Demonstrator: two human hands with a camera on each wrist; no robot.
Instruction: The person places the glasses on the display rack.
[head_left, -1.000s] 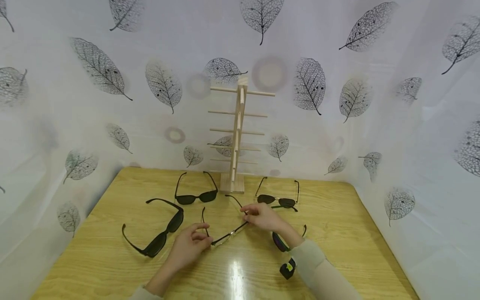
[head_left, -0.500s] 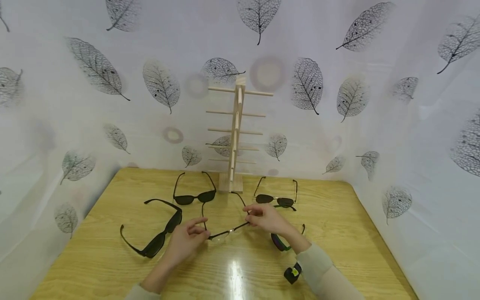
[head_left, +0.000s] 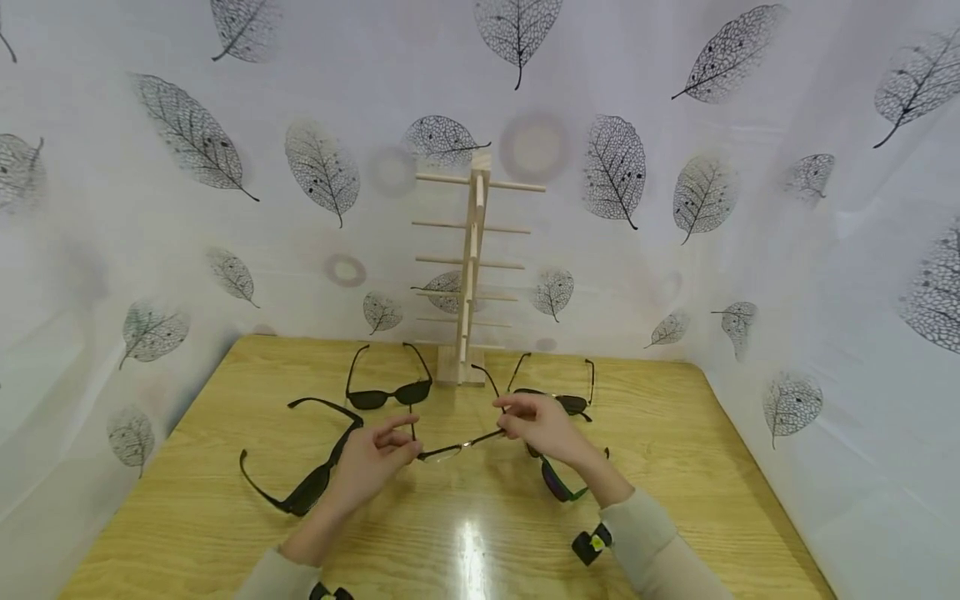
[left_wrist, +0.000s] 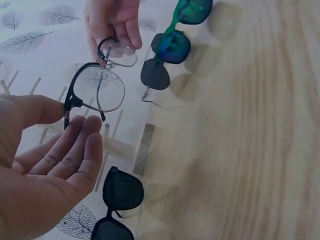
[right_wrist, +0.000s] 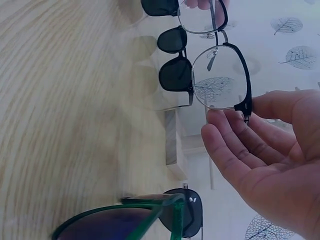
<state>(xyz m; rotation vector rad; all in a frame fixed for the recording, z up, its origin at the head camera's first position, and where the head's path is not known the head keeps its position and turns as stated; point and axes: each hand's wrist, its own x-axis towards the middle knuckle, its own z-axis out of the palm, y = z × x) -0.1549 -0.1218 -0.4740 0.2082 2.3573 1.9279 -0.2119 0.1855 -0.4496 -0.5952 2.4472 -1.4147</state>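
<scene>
From my remote seat, I see the left hand [head_left: 375,462] and the right hand [head_left: 546,429] each pinching one front corner of the clear glasses [head_left: 465,445] between thumb and fingers. The clear glasses are held above the tabletop [head_left: 420,533], in front of the wooden stand [head_left: 472,258], temples unfolded and pointing toward it. My right wrist view shows a tiny pale mark near the hinge, too small to read, and a white mark [right_wrist: 193,199] on a dark lens of the aviator sunglasses [head_left: 572,405], also illegible to me. Those lie behind the right hand, with the green-framed sunglasses [head_left: 557,483] nearer its wrist. By the right sleeve, a black device [head_left: 585,547] carries a yellow-green patch I cannot make out. Large black sunglasses [head_left: 311,490] lie beside the left hand; another dark pair [head_left: 371,400] sits left of the stand's base.
</scene>
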